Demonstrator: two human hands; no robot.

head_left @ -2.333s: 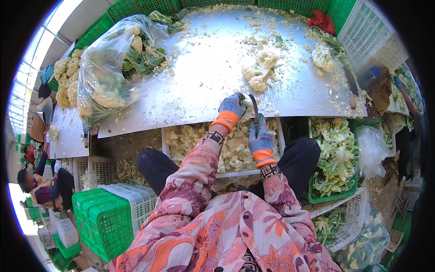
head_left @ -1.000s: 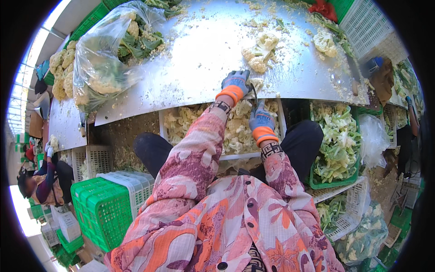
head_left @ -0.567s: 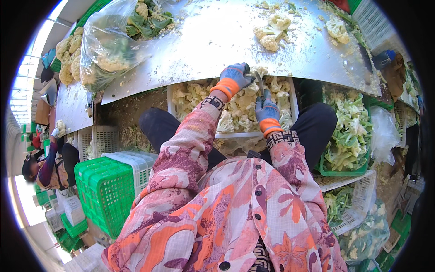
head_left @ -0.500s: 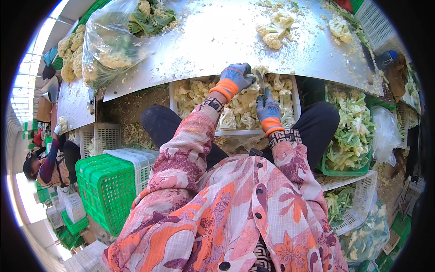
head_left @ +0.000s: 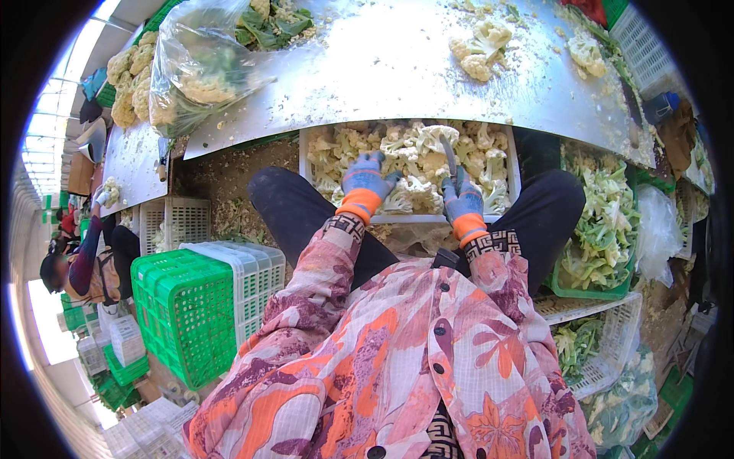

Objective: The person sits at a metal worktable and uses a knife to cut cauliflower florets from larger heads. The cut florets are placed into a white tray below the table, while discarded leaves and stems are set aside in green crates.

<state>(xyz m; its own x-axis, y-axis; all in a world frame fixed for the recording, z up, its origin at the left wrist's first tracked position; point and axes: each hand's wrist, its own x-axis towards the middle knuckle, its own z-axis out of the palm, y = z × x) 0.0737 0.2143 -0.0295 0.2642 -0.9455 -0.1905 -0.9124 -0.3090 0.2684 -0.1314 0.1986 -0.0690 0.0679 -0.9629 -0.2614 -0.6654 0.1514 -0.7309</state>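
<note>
My right hand [head_left: 462, 199], in a blue-grey glove with an orange cuff, is closed around a knife [head_left: 449, 155] whose curved blade points away from me over the white crate [head_left: 514, 164]. Cut cauliflower florets [head_left: 417, 197] fill that crate, which sits between my knees under the table edge. Gloved the same way, my left hand [head_left: 367, 180] is over the crate's near left part, touching or just above the florets. Its thumb stands apart from the fingers, and nothing shows in its grasp.
A metal table [head_left: 367, 84] spans the far side, bearing cauliflower pieces [head_left: 483, 50] and a plastic bag [head_left: 202, 73]. At right stands a green crate of trimmings [head_left: 600, 229]; at left, a green basket [head_left: 183, 314]. Another person [head_left: 95, 264] works at far left.
My left hand has come back from the table edge, down to the crate's near left part, and its fingers have spread. My right hand still holds the knife above the florets.
</note>
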